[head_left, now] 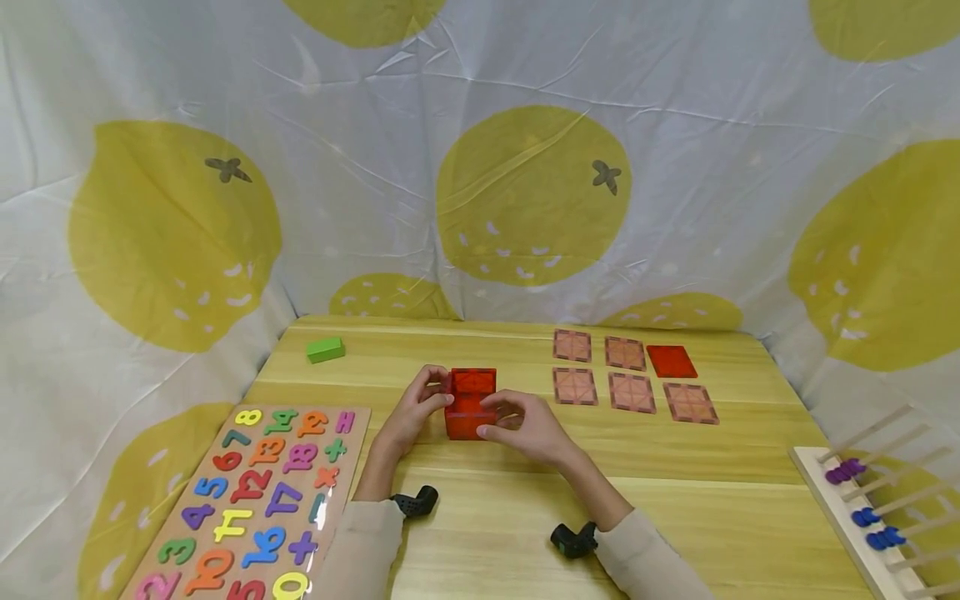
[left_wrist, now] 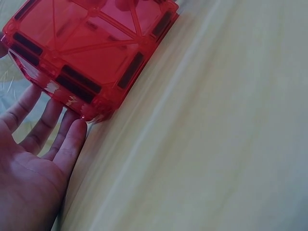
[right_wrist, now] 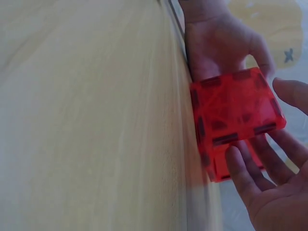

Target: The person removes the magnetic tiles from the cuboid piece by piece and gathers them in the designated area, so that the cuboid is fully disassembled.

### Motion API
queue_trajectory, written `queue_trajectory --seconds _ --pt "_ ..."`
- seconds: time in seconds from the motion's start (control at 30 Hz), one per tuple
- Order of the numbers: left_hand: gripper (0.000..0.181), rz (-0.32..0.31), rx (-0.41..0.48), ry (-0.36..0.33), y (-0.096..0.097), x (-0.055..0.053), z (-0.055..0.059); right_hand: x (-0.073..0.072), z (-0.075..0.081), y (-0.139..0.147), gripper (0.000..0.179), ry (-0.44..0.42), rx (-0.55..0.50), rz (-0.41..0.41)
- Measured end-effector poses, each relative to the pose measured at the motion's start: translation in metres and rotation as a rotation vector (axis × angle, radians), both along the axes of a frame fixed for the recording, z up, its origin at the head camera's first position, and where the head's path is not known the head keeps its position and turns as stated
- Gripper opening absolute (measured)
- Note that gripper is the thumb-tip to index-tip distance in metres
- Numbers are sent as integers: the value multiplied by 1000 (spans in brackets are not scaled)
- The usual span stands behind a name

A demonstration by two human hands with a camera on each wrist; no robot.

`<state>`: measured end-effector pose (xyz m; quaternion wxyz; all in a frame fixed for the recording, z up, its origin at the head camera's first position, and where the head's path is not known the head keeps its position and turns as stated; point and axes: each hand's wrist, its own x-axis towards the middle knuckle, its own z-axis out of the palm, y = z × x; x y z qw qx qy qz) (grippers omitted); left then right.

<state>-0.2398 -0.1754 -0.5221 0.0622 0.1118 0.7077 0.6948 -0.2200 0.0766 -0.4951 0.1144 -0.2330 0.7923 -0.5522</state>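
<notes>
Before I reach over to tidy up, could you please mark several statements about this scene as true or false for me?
1. The green block lies on the number board. False: it lies apart from the board, on the table.
2. The left hand and the right hand both touch the red tile structure. True.
3. The flat tiles on the right lie in two rows. True.
4. The pegboard holds only yellow rings. False: it holds purple rings and blue rings.
5. A black device shows at each wrist. True.
</notes>
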Motion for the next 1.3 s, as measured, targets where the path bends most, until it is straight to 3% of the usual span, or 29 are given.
queue_trajectory --seconds 0.5,0.73,1.3 --pt "38 18 -13 0 4 0 2 -1 -2 -10 26 55 31 -5" --pt "37 26 -13 -5 4 -1 1 -2 -4 -13 14 84 47 -52" --pt "37 32 -26 2 4 0 3 -1 -1 -6 16 87 29 -113"
